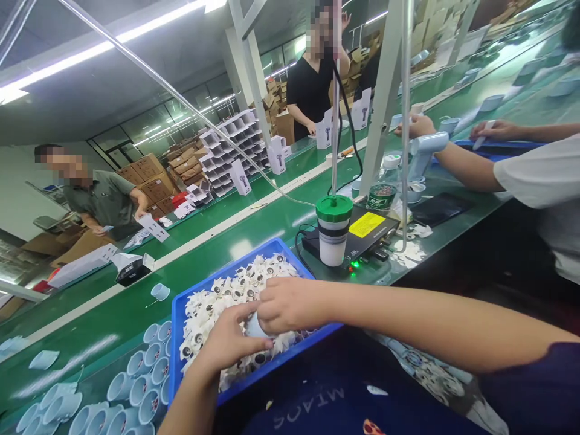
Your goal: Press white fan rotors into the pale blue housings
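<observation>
A blue tray (177, 314) in front of me is piled with several small white fan-shaped parts (226, 290). Both my hands meet over the pile. My left hand (229, 341) curls around a pale blue-white round part (254, 326), thumb along its underside. My right hand (283, 305) closes its fingers on the same part from above.
Pale blue cups (136, 386) lie in rows left of the tray on the green belt (113, 308). A green-lidded tool holder (333, 232) and a black box with a yellow label (367, 232) stand behind. Another person's arms (466, 163) work at the right; two people stand across the line.
</observation>
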`<state>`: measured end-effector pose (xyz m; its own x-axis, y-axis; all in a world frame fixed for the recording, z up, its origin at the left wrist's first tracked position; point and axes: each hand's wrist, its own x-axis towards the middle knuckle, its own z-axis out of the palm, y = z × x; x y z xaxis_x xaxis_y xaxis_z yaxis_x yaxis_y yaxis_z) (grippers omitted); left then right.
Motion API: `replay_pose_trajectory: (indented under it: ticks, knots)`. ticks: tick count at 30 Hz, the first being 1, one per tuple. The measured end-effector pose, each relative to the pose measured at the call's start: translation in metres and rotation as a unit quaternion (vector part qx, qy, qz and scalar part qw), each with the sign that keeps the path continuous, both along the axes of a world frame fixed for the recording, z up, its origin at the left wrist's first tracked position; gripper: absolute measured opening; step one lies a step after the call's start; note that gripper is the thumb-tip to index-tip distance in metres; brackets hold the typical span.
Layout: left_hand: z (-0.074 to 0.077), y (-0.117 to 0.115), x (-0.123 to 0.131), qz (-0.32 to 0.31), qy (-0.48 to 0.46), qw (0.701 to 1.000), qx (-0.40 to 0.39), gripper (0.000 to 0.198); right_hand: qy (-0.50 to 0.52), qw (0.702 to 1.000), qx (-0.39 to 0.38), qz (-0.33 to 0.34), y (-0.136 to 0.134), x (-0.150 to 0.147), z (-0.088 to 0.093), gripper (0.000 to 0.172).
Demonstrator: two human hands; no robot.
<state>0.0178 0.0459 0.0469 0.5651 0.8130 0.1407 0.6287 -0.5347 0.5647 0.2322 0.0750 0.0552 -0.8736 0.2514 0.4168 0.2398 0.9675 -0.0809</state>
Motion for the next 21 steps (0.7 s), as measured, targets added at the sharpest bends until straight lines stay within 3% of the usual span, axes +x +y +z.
replay_pose_trajectory:
  ticks: [1,2,4,6,8,10,12,14,15,17,19,21]
  knots:
    - [0.001,0.001,0.0,-0.011,0.003,0.999,-0.048,0.049,-0.009,1.0,0.001,0.022,0.002,0.0,0.0,0.014]
    - [0.001,0.002,0.002,-0.006,0.005,0.999,-0.037,0.047,-0.009,1.0,-0.002,0.02,0.005,-0.001,-0.001,0.016]
    - [-0.004,0.001,0.006,0.049,0.014,0.99,0.13,0.046,0.01,0.999,-0.02,-0.042,0.011,-0.007,-0.007,0.019]
    - [-0.011,-0.001,0.01,0.096,0.031,0.938,0.331,0.045,0.035,0.991,-0.046,-0.123,0.014,-0.013,-0.016,0.021]
    - [-0.014,-0.002,0.013,0.092,0.04,0.908,0.407,0.046,0.051,0.983,-0.066,-0.166,0.013,-0.015,-0.023,0.022]
    - [-0.011,0.001,0.012,0.065,0.03,0.938,0.339,0.051,0.055,0.985,-0.067,-0.151,0.009,-0.009,-0.022,0.017]
    - [-0.005,0.005,0.011,0.013,0.017,0.986,0.167,0.054,0.047,0.994,-0.054,-0.085,0.005,0.002,-0.017,0.011]
    - [0.0,0.008,0.011,-0.04,0.013,0.999,0.019,0.051,0.037,0.998,-0.046,-0.012,0.004,0.013,-0.011,0.01]
    - [0.001,0.01,0.013,-0.047,0.011,0.999,0.006,0.049,0.04,0.998,-0.047,0.002,0.006,0.016,-0.01,0.011]
    - [-0.001,0.01,0.018,-0.01,0.012,0.993,0.119,0.047,0.073,0.995,-0.063,-0.037,0.012,0.017,-0.014,0.014]
    - [-0.005,0.009,0.023,0.043,0.034,0.952,0.3,0.049,0.119,0.981,-0.097,-0.12,0.016,0.013,-0.023,0.015]
    - [-0.009,0.008,0.028,0.049,0.072,0.913,0.398,0.048,0.155,0.961,-0.136,-0.182,0.016,0.008,-0.032,0.015]
